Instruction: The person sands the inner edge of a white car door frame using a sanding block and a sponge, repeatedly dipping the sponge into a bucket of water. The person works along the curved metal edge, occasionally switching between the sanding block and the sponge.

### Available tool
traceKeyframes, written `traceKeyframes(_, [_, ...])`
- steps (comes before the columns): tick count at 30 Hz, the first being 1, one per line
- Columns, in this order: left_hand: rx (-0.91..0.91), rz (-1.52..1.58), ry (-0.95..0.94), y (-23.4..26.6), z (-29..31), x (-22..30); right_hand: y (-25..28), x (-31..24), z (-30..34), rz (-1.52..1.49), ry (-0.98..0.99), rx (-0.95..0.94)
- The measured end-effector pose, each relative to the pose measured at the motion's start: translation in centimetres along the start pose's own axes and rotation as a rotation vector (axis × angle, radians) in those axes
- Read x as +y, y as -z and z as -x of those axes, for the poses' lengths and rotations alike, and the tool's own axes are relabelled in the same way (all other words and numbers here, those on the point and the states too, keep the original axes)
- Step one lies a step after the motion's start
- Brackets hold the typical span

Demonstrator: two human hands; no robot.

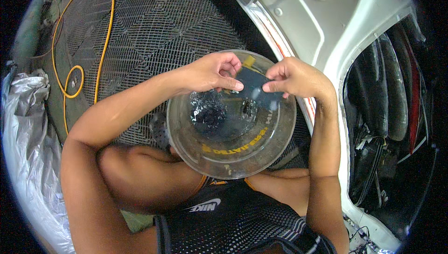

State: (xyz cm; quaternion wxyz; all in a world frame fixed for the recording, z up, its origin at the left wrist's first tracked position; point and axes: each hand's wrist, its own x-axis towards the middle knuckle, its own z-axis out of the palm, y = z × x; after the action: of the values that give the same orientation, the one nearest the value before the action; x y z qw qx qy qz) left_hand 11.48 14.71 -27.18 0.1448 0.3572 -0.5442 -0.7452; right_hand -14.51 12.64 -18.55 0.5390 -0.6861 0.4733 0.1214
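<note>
Since the left hand (pixel 212 73) and right hand (pixel 298 77) each pinch an edge of the dark sheet (pixel 252 82) over the far side of the bucket (pixel 181 132), we'd judge gripping done, release pending.

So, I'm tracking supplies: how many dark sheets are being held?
1: the dark sheet, between the left hand and right hand, over the clear bucket. Others may be hidden.

The bucket (pixel 181 144) sits between the hose (pixel 112 16), far left, and the car (pixel 298 25), right, with the sheet (pixel 253 85) over its far side.
</note>
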Motion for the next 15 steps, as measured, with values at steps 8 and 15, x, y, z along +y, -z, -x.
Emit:
traceKeyframes(8, [-0.020,0.101,-0.047,-0.5,0.1,-0.2,-1.2,0.3,0.6,0.477,0.119,0.118])
traceKeyframes(15, [-0.074,-0.050,-0.047,-0.3,-0.3,-0.5,-3.1,0.1,-1.9,-0.270,0.198,0.361])
